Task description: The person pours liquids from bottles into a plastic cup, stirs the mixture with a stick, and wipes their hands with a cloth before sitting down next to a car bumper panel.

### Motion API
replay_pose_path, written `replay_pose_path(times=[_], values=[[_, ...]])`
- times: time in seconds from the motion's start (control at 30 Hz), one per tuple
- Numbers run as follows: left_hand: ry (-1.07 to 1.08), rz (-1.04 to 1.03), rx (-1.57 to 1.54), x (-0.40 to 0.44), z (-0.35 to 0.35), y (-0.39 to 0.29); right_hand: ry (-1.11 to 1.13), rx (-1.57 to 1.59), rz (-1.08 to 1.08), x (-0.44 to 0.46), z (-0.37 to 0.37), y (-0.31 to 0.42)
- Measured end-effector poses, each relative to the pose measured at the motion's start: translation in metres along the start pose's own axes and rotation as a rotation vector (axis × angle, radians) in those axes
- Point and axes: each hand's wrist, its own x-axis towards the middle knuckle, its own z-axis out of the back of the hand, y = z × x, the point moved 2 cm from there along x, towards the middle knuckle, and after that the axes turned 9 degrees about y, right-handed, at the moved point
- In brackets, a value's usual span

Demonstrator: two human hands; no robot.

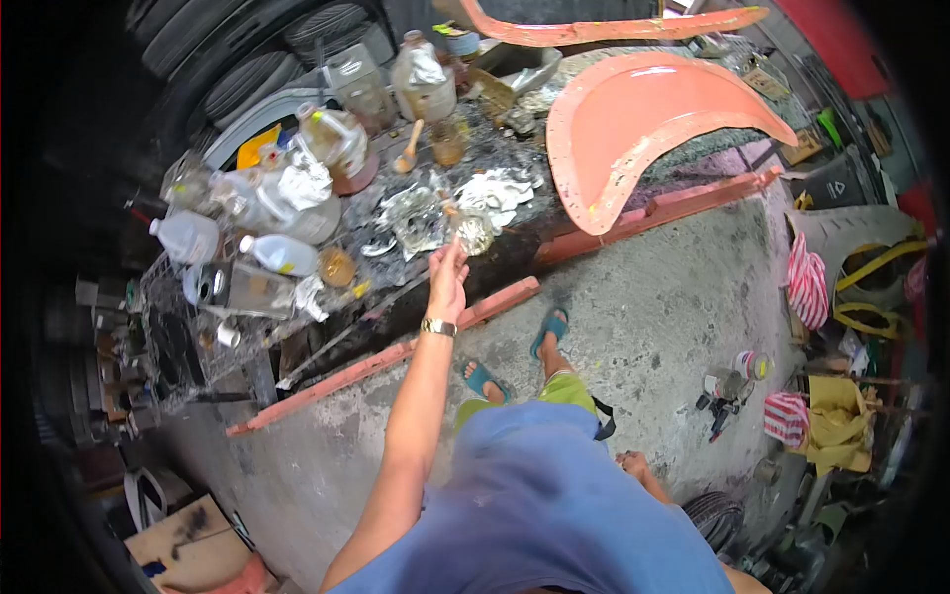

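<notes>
My left hand (448,284), with a metal-banded watch on its wrist, reaches to the bench edge. Its fingers are closed together against the near side of a clear, shiny container (474,234); what they grip is hidden. A short wooden handle (448,206) stands just beyond the fingertips. Crumpled white sheets (498,195) lie to the right of it, and crinkled clear plastic (413,220) to the left. My right hand (631,462) hangs low beside my body, fingers curled, with nothing visible in it.
Bottles and jugs (284,254) crowd the bench's left side, near a wooden-handled brush (409,147). A curved salmon-coloured panel (604,109) overhangs the right end. A salmon-coloured strip (386,358) runs below the bench front. Cans (752,365) and tools (725,411) lie on the floor at right.
</notes>
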Motion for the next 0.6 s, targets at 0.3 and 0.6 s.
replay_pose_path(times=[0.3, 0.6], values=[[-0.136, 0.031, -0.049, 0.225, -0.094, -0.003, 0.018, 0.079, 0.091, 0.053, 0.084, 0.180], [-0.431, -0.003, 0.027, 0.320, -0.102, 0.017, -0.040, 0.197, 0.071, 0.069, 0.176, 0.246]])
